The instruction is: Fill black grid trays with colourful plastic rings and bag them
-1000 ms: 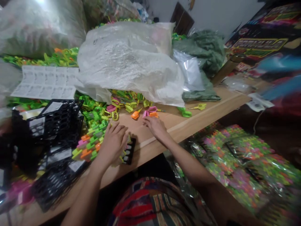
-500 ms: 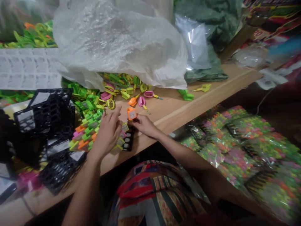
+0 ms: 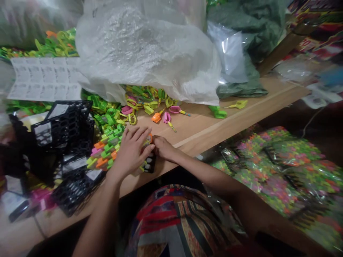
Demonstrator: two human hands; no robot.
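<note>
Black plastic tray (image 3: pixel 152 166) sits nr the front edge of the wooden table (image 3: pixel 195 128), largely hidden by the L hand (image 3: pixel 130 154); its R end shows w/ pale spots in a row. L hand is palm down, fingers extended & a bit apart, over the packed coloured pcs (image 3: pixel 108 147); can't tell if it grips any. R hand (image 3: pixel 163 148) is at the tray's R side, fingers curled in, right by an orange pc (image 3: pixel 150 137) btwn the hands; whether it has hold of that is hidden. Pcs look like hard, light plastic, prob. smooth & a bit slippery, not v. fragile. Best hold: pinch the chunky block end, thumb vs. index; the striped tail on the loose pink pc (image 3: pixel 166 117) looks thin, prob. bendier, so a poor grip. Tray prob. light & fairly stiff, might skid if pushed, so steady it at the rim, fingertips clear of the pcs; standing rows could tip if knocked.
</note>
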